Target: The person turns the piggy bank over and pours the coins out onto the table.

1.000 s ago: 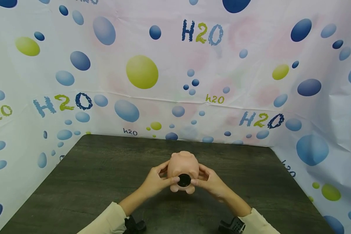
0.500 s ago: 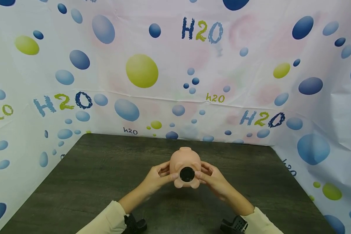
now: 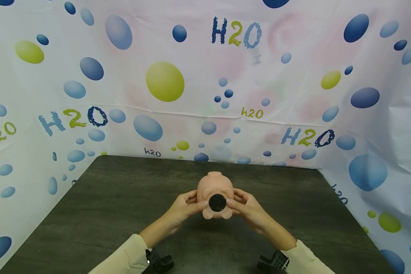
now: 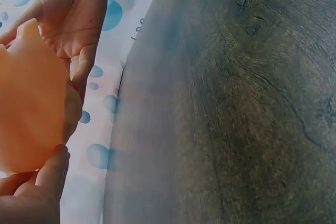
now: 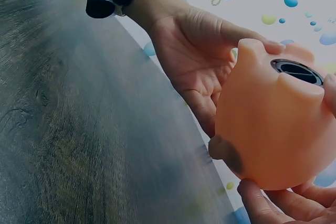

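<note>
A peach-coloured piggy bank point(image 3: 214, 183) with stubby feet is held between both hands, close over the dark table point(image 3: 130, 198). A round black plug point(image 3: 217, 203) on its underside faces the head camera. From the left, my left hand point(image 3: 186, 205) grips it, thumb beside the plug and fingers round the side. My right hand point(image 3: 249, 207) grips the opposite side the same way, its thumb tip at the plug's edge. In the right wrist view the plug point(image 5: 297, 72) sits between the feet, with a snout-like bump point(image 5: 223, 149) at the lower left.
Behind and beside the table hangs a white sheet point(image 3: 198, 49) printed with blue and green dots and "H2O" lettering. Each wrist wears a black camera, such as the left one point(image 3: 159, 262), just below a cream sleeve point(image 3: 128, 255).
The piggy bank has been tilted and raised slightly, so the black plug now faces the head camera more squarely. It shifted right, then a little back left. Both hands kept their grip.
</note>
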### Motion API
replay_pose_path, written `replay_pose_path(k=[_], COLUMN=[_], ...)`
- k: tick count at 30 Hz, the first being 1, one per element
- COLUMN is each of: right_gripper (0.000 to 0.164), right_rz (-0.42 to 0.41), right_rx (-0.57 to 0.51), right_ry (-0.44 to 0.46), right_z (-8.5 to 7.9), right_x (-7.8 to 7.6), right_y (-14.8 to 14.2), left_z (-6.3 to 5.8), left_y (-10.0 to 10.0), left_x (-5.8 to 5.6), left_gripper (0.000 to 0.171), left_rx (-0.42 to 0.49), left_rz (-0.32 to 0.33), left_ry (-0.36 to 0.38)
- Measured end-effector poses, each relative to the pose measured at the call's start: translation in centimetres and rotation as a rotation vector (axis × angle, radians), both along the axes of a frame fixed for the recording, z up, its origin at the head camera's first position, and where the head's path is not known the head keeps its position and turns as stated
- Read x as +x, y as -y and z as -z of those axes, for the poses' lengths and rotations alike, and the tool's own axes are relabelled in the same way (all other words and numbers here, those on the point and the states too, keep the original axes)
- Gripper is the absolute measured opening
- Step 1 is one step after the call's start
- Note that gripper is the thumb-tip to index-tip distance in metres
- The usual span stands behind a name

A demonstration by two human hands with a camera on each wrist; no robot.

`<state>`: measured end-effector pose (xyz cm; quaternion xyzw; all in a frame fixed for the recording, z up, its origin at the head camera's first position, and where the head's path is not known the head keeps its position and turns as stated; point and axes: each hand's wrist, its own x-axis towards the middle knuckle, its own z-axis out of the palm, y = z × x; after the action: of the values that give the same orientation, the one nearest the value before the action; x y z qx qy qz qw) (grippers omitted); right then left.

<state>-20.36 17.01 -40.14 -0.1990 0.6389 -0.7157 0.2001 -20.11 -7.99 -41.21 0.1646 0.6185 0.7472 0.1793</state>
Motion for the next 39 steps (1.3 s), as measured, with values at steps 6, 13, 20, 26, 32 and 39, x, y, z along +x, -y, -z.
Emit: replay_pose_path(k=[6, 13, 20, 26, 32, 39], right_gripper=[0.066, 0.066, 0.067, 0.064, 0.055, 0.056], right_rz=[-0.005, 0.003, -0.004, 0.103, 0.274, 0.255], right_rx=[0.004, 0.021, 0.022, 0.061, 0.052, 0.093], right_ry=[-0.001, 0.015, 0.033, 0.027, 0.004, -0.003], right_z=[-0.1, -0.2, -0.3, -0.9, -2.0, -2.0], right_x=[-0.2, 0.0, 0.0, 0.2, 0.6, 0.7], right_y=[0.2, 0.3, 0.2, 0.2, 0.1, 0.4], left_z=[-0.1, -0.1, -0.2, -0.2, 0.0, 0.1], left_y=[0.0, -0.1, -0.2, -0.4, -0.7, -1.0], left_x=[0.2, 0.1, 0.2, 0.5, 0.6, 0.6], left_gripper=[0.066, 0.065, 0.067, 0.061, 0.054, 0.055], left_rx=[0.007, 0.012, 0.01, 0.018, 0.026, 0.05], left_rz=[-0.015, -0.018, -0.031, -0.105, -0.121, -0.093], left_ry=[0.003, 0.044, 0.062, 0.049, 0.083, 0.117])
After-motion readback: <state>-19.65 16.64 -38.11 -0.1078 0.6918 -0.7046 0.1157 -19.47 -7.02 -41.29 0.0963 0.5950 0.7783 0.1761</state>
